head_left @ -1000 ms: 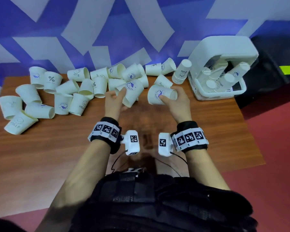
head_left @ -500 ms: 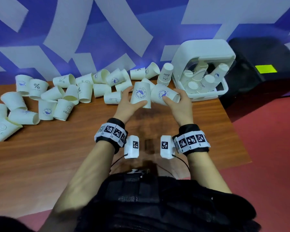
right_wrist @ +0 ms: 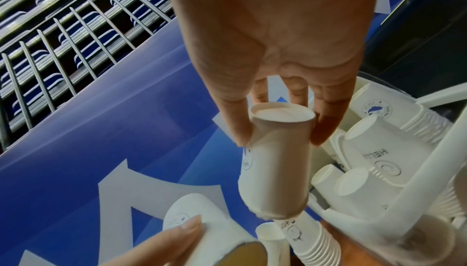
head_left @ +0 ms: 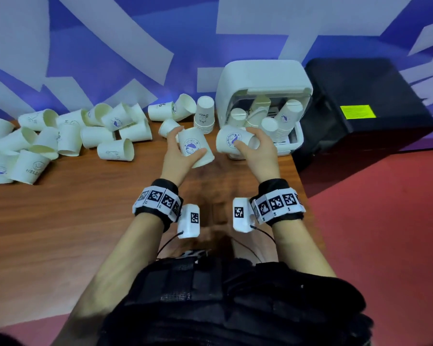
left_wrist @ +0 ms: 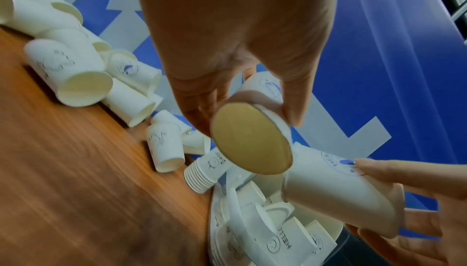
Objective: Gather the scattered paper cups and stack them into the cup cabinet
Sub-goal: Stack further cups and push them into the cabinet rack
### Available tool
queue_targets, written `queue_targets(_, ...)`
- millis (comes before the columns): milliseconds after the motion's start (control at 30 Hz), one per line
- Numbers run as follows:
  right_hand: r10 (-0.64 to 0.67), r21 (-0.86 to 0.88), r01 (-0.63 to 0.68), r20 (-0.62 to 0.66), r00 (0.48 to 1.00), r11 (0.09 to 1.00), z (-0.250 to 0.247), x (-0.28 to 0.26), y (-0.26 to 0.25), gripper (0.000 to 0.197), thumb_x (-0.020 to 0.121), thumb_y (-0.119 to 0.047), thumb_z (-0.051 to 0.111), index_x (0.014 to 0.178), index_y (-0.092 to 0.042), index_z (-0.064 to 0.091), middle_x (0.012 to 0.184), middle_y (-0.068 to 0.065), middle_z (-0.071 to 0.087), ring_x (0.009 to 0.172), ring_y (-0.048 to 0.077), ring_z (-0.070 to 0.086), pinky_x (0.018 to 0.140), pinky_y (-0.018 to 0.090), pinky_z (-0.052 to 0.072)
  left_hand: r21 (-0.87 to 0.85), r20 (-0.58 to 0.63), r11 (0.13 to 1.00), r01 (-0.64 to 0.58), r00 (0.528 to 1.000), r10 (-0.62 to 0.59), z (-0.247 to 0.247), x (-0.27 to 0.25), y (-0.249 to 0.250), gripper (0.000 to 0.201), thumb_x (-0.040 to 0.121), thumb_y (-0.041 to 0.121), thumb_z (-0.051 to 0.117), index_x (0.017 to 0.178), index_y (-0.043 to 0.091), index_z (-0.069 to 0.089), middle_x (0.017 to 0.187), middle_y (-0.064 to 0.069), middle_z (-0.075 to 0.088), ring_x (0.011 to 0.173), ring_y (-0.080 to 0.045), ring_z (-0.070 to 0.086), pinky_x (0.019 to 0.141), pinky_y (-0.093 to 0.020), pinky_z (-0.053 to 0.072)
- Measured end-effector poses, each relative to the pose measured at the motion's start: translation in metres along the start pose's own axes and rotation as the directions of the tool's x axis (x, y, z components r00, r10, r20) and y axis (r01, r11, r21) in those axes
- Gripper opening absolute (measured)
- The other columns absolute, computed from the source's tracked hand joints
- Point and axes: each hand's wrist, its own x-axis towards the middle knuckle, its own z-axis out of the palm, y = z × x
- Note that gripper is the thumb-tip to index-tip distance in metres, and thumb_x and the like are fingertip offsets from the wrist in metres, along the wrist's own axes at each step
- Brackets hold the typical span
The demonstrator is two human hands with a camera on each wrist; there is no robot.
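Two white paper cups w/ round blue logos are held above the wooden table's far edge. The left-hand cup (head_left: 193, 146) is gripped by the left hand (head_left: 180, 156), base up and tilted, its mouth turned towards 5 o'clock. The right-hand cup (head_left: 231, 142) is held by the right hand (head_left: 256, 152), lying approx. sideways. The two are apart, side by side. The white plastic cup cabinet (head_left: 263, 78) stands at 1 o'clock, w/ upside-down cup stacks (head_left: 284, 121) leaning inside. A short inverted stack (head_left: 205, 114) stands just left of it. Loose white cups (head_left: 115, 151) are scattered on their sides from 12 round to 9 o'clock.
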Motion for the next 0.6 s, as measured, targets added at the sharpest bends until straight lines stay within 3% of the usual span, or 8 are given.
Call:
queue_targets(100, 0.014, -0.006, -0.014, -0.010, 1.000, 1.000, -0.022, 0.020, 0.014, 0.047, 0.089, -0.026, 0.063, 0.132, -0.012, 0.051, 0.131, 0.009, 0.051, 0.123, 0.020, 0.044, 0.095, 0.021, 0.031, -0.005, -0.046, 1.000, 0.013, 0.999, -0.013, 0.030, 0.009, -0.005, 0.068, 0.079, 0.014, 0.077, 0.131, 0.023, 0.034, 0.116, -0.006, 0.051, 0.098, -0.018, 0.057, 0.079, -0.020, 0.049)
queue_targets(300, -0.026, 0.003, 0.027, -0.069, 0.997, 1.000, -0.044, 0.051, 0.031, 0.049, 0.090, -0.025, 0.061, 0.136, -0.016, 0.048, 0.132, 0.007, 0.048, 0.124, 0.015, 0.042, 0.102, 0.019, 0.029, -0.043, -0.118, 0.999, 0.019, 0.993, -0.024, 0.068, 0.019, -0.007, 0.061, 0.079, 0.016, 0.075, 0.122, 0.029, 0.034, 0.107, -0.002, 0.056, 0.094, -0.016, 0.059, 0.077, -0.022, 0.050)
queue_targets(400, -0.048, 0.079, 0.057, -0.120, 0.992, 0.995, -0.041, 0.067, 0.029, 0.056, 0.087, -0.025, 0.065, 0.138, -0.017, 0.042, 0.131, 0.002, 0.049, 0.123, 0.014, 0.044, 0.105, 0.027, 0.036, -0.051, -0.186, 0.999, -0.013, 0.983, 0.003, 0.072, 0.029, -0.002, 0.060, 0.080, 0.016, 0.075, 0.122, 0.029, 0.034, 0.112, -0.004, 0.054, 0.097, -0.017, 0.059, 0.079, -0.022, 0.051)
queue_targets(500, -0.049, 0.066, 0.060, -0.162, 0.986, 0.996, -0.032, 0.082, 0.028, 0.053, 0.083, -0.022, 0.069, 0.127, -0.010, 0.041, 0.118, 0.000, 0.050, 0.112, 0.018, 0.050, 0.098, 0.029, 0.041, -0.052, -0.238, 0.998, -0.031, 0.971, 0.018, 0.072, 0.040, 0.001, 0.060, 0.079, 0.013, 0.075, 0.121, 0.026, 0.034, 0.109, 0.004, 0.052, 0.098, -0.017, 0.059, 0.079, -0.021, 0.050)
queue_targets(600, -0.138, -0.021, 0.136, -0.175, 0.975, 0.990, -0.022, 0.097, 0.031, 0.037, 0.082, -0.021, 0.069, 0.107, -0.010, 0.044, 0.104, 0.001, 0.051, 0.099, 0.023, 0.051, 0.087, 0.030, 0.040, -0.026, -0.277, 0.999, -0.036, 0.961, 0.027, 0.070, 0.048, 0.002, 0.058, 0.080, 0.006, 0.073, 0.121, 0.021, 0.034, 0.105, 0.014, 0.046, 0.090, -0.006, 0.057, 0.075, -0.013, 0.047)
